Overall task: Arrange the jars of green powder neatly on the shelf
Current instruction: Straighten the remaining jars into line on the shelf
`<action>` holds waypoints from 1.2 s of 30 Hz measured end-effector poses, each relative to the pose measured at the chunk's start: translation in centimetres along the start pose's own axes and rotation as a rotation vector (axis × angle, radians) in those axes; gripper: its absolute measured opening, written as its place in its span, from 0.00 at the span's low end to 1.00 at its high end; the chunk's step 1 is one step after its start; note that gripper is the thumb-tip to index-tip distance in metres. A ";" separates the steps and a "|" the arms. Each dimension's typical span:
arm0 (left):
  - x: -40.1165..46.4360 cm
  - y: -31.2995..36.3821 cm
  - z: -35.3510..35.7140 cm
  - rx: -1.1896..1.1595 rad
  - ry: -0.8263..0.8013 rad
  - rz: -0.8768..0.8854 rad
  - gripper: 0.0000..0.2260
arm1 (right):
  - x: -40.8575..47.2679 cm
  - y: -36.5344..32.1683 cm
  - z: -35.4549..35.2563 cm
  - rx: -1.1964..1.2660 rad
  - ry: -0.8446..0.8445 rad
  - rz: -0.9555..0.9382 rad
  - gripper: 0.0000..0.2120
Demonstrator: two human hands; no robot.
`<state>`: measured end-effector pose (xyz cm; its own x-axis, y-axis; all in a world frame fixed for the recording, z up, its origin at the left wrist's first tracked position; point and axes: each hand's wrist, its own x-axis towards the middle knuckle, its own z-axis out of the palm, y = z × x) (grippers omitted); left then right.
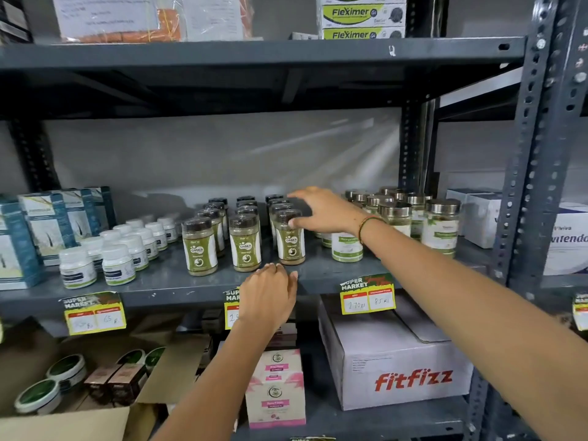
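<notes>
I stand at a grey metal shelf (178, 283) holding three front-to-back rows of dark-lidded jars of green powder (245, 246). Taking the front jar of the right-hand row (290, 238) as my landmark: my right hand (324, 211) reaches across just beside and above it, fingers spread loosely, thumb tip near its lid, the other fingers stretched toward the jars behind it. It grips nothing that I can see, though whether the thumb touches the lid is hard to tell. My left hand (267, 294) rests open and empty on the shelf's front lip, just below and in front of the landmark jar, covering most of a yellow price tag (231, 308). To the landmark's left stand the other two rows, then small white bottles (117, 264); to its right, behind my forearm, steel-lidded jars (440, 226) of a paler green product. My guess at the risk: the rows are tightly packed and the jars are tall and narrow, so a sideways nudge from my right palm or wrist could topple one into its neighbours, and my forearm could brush the steel-lidded group. The rear jars are mostly hidden behind the front ones and my hand, so I cannot count them; the label wording is too blurred to read fully.
</notes>
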<state>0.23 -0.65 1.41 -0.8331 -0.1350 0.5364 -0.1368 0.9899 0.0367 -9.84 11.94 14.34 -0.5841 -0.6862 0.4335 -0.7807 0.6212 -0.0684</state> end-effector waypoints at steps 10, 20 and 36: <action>-0.4 -0.6 1.1 0.021 0.031 0.012 0.24 | 1.2 -0.3 2.6 0.040 -0.028 0.090 0.31; -0.4 -0.8 1.8 0.009 0.050 0.014 0.27 | 1.5 0.2 2.1 0.140 0.020 0.109 0.29; -0.6 -0.6 1.4 -0.024 0.027 0.003 0.26 | 1.9 0.2 2.6 0.321 0.052 0.170 0.26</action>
<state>0.05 -1.24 -0.08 -0.8189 -0.1316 0.5587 -0.1216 0.9910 0.0553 -11.66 9.79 12.81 -0.7060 -0.5581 0.4360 -0.7081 0.5688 -0.4185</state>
